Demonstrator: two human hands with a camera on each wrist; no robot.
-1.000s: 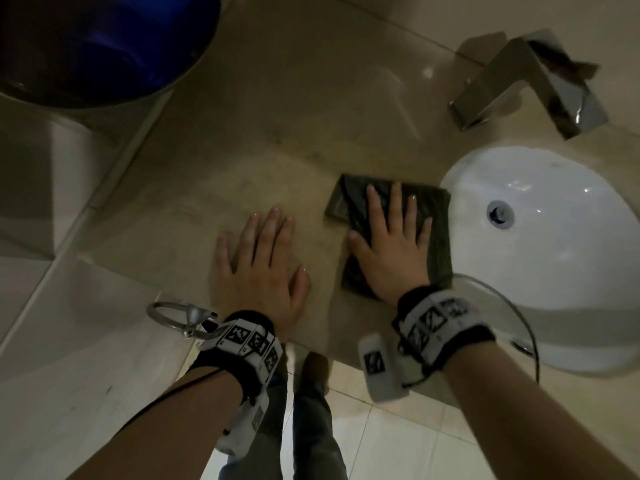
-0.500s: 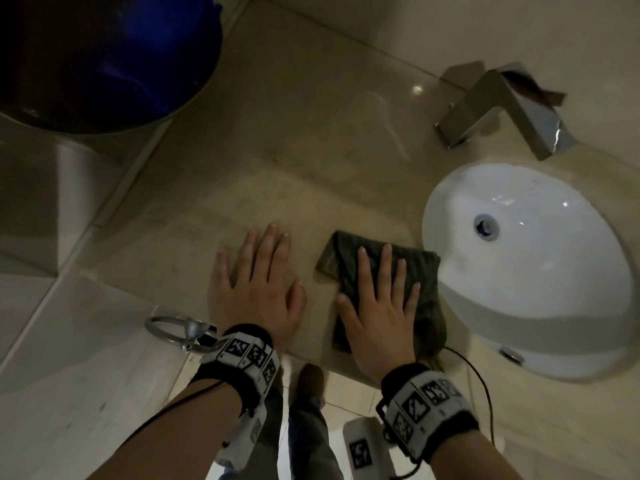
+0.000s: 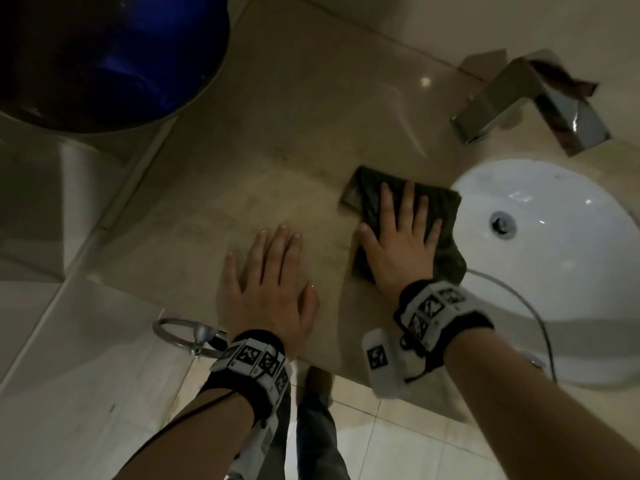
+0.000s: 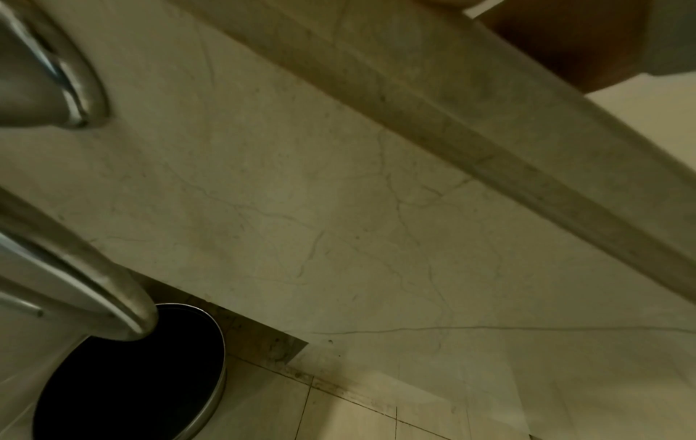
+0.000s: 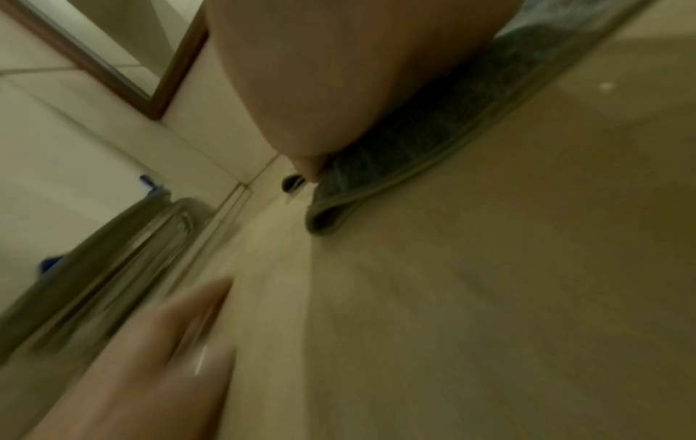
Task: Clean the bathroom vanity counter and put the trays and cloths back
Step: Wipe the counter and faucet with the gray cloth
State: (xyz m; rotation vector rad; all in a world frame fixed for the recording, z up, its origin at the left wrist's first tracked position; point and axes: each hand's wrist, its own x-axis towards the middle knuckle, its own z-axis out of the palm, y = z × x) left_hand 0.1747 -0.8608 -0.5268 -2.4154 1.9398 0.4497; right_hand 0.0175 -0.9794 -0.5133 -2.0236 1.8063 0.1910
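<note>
A dark green folded cloth (image 3: 446, 209) lies on the beige stone counter (image 3: 294, 133), just left of the white sink (image 3: 571, 271). My right hand (image 3: 401, 237) presses flat on the cloth with straight, spread fingers. My left hand (image 3: 266, 282) rests flat on the bare counter near its front edge, fingers straight, holding nothing. In the right wrist view the palm sits on the cloth (image 5: 406, 143) and the blurred left hand (image 5: 158, 357) lies on the counter (image 5: 489, 297). The left wrist view shows only the counter's front edge (image 4: 471, 125) from below.
A chrome faucet (image 3: 512, 102) stands behind the sink. A dark blue round bin (image 3: 104, 53) sits at the left, below counter level. A chrome towel ring (image 3: 183, 334) hangs under the counter's front left. A thin cable (image 3: 519, 306) runs from my right wrist across the sink rim.
My right hand slid the cloth back toward the front edge, then pushed it away again toward the wall beside the sink. My left hand stayed flat in place.
</note>
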